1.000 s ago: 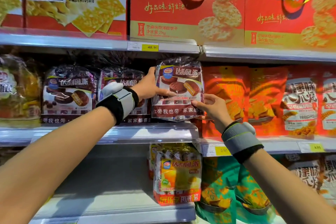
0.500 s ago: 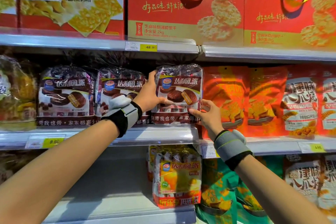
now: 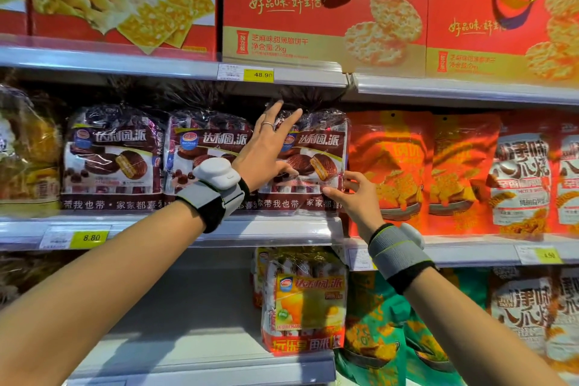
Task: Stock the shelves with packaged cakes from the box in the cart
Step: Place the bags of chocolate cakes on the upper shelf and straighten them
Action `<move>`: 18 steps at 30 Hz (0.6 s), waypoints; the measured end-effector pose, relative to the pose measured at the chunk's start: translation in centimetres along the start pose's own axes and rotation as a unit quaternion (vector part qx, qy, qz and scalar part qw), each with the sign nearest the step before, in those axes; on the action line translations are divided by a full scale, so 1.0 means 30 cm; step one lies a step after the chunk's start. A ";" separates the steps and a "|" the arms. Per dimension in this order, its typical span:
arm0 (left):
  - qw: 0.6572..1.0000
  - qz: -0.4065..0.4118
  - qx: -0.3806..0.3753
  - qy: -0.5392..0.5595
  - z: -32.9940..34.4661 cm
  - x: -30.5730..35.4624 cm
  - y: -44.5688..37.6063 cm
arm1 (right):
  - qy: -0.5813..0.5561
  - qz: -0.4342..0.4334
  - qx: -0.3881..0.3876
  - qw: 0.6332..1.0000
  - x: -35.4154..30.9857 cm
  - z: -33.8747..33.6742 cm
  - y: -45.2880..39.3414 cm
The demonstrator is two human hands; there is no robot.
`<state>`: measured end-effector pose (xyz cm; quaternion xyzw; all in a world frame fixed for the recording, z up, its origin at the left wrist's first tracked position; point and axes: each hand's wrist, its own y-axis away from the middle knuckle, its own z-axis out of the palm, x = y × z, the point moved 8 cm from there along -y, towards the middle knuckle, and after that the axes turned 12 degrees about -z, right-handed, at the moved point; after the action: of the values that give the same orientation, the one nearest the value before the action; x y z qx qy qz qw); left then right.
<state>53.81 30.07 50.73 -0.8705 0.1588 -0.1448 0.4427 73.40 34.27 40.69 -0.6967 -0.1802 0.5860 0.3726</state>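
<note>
A brown chocolate cake pack (image 3: pixel 316 147) stands upright at the right end of the middle shelf (image 3: pixel 282 229). Two matching packs (image 3: pixel 112 157) (image 3: pixel 206 153) stand to its left in the same row. My left hand (image 3: pixel 266 153) lies flat against the pack's upper left front, fingers straight and spread. My right hand (image 3: pixel 357 200) pinches the pack's lower right corner between thumb and fingers. The cart and its box are out of view.
Orange snack bags (image 3: pixel 391 166) stand tight against the pack's right side. Red biscuit boxes (image 3: pixel 313 9) fill the shelf above. On the lower shelf a yellow cake pack (image 3: pixel 305 301) stands beside bare shelf to its left, with green bags (image 3: pixel 376 338) to its right.
The pack went from held in the air to standing on the middle shelf. My left hand let go of its left edge and opened flat against its front.
</note>
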 end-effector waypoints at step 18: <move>0.975 0.015 -0.010 -0.220 -0.028 -0.014 -0.003 | 0.070 -0.063 -0.087 0.992 -0.008 0.013 -0.003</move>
<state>53.13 29.69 51.23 -0.8832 0.0717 0.0588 0.4598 73.00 34.29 40.90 -0.7532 -0.2476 0.4931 0.3582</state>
